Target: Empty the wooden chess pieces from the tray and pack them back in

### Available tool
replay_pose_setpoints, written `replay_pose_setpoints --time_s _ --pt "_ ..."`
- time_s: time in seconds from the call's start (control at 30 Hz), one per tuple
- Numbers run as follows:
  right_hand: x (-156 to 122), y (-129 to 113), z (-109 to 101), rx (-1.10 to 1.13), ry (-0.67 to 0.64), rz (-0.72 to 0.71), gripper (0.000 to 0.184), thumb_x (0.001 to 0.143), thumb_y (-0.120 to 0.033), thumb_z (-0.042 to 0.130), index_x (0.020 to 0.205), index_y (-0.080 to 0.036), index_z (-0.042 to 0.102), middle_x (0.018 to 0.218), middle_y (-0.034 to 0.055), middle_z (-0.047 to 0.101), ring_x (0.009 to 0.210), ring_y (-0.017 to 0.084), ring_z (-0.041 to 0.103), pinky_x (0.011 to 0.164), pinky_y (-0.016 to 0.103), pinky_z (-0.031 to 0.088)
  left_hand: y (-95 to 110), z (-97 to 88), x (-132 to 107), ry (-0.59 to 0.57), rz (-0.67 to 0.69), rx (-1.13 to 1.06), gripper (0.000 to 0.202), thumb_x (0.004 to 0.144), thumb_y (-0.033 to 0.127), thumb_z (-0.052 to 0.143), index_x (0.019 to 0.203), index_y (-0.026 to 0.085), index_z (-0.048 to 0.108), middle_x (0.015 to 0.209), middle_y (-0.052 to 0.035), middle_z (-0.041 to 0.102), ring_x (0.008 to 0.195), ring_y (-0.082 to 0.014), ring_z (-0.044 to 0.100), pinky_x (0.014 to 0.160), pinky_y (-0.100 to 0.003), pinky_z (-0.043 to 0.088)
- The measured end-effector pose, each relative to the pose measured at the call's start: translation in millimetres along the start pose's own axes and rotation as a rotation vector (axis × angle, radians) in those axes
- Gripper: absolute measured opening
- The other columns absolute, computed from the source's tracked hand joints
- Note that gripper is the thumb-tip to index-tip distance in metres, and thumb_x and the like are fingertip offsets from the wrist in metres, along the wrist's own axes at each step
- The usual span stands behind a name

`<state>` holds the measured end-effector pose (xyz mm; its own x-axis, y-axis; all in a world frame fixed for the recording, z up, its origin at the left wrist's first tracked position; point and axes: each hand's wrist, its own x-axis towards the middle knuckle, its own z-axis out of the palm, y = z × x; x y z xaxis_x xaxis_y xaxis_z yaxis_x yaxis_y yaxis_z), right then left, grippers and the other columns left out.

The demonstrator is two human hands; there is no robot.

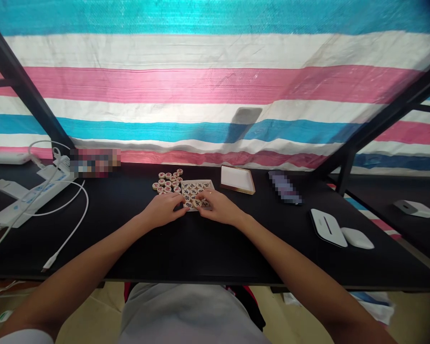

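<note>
Box point(210, 183) between loose discs point(168, 183) and lid point(237, 179)

Head-worn view, facing forward and down, close above a black desk point(193, 253)

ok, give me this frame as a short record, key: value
left hand: fingertips at left side of box
right hand: holds black-marked xiangqi piece over box
box: open, contains black-marked xiangqi pieces
left of box: red-marked xiangqi pieces
right of box: box lid, white inside up
far left: power strip
surface: black tabletop
</note>
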<state>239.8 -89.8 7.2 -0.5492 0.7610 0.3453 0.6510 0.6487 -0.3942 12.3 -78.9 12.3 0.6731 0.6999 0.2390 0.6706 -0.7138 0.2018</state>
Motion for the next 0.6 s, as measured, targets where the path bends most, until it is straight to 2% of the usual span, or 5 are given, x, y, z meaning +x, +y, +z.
replay_pose_setpoints --time_s 0.2,0.6 --pt "-1.2 -8.9 -3.7 0.056 -0.048 -0.044 0.017 0.083 -0.026 0.057 0.098 -0.019 0.058 0.094 0.0069 0.065 0.09 0.02 0.06 0.08 0.032 0.048 0.2 4.3 -0.5 0.014 0.029 -0.024 0.028 0.089 0.04 0.055 0.107 0.019 0.06 0.091 -0.0023 0.065 0.083 -0.0164 0.062 0.073 -0.026 0.045" --pt "-2.9 -11.5 -4.4 0.088 -0.06 -0.103 0.011 0.087 -0.032 0.054 0.086 -0.021 0.052 0.088 0.0051 0.063 0.084 0.019 0.058 0.077 0.032 0.047 7.1 2.9 -1.4 -0.021 0.049 -0.127 0.028 0.087 0.039 0.056 0.106 0.02 0.062 0.083 -0.0014 0.064 0.076 -0.0148 0.06 0.07 -0.025 0.044"
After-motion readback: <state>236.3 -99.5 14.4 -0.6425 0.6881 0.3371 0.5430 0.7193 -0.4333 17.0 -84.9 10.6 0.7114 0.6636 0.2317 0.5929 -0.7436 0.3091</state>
